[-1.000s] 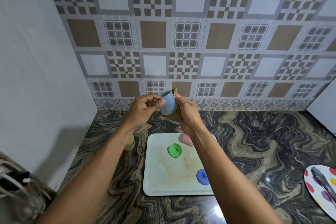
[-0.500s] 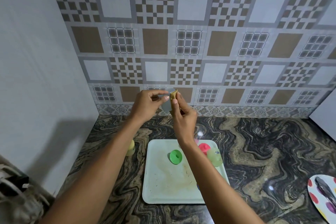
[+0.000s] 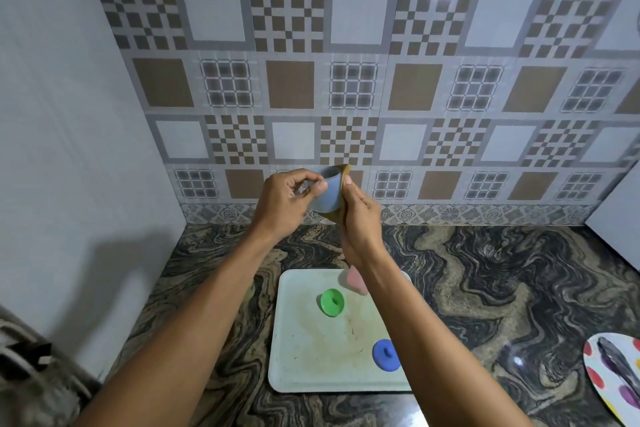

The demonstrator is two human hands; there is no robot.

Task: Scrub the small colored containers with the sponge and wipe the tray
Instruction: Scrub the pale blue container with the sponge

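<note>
Marbled counter [image 3: 485, 270] below a tiled wall: both hands scrub a small blue container [image 3: 327, 192] held up above the tray [image 3: 301, 364].

The left hand [image 3: 287, 199] pinches the container's rim between thumb and fingertips and tips it sideways, probably so it can be turned while its wall faces the sponge [image 3: 346, 169]. The right hand [image 3: 360, 215] grips that sponge, wrapped against the container's far side and base for rubbing. Below the wrists the stained tray waits unwiped, with a green lid [image 3: 331, 302] left of the right forearm, a pink container [image 3: 356, 279] at its edge and a blue lid [image 3: 386, 355] nearer the elbow. Half a second ago the right fingers covered most of the container. Now its side shows, and the blue lid is in view again.
</note>
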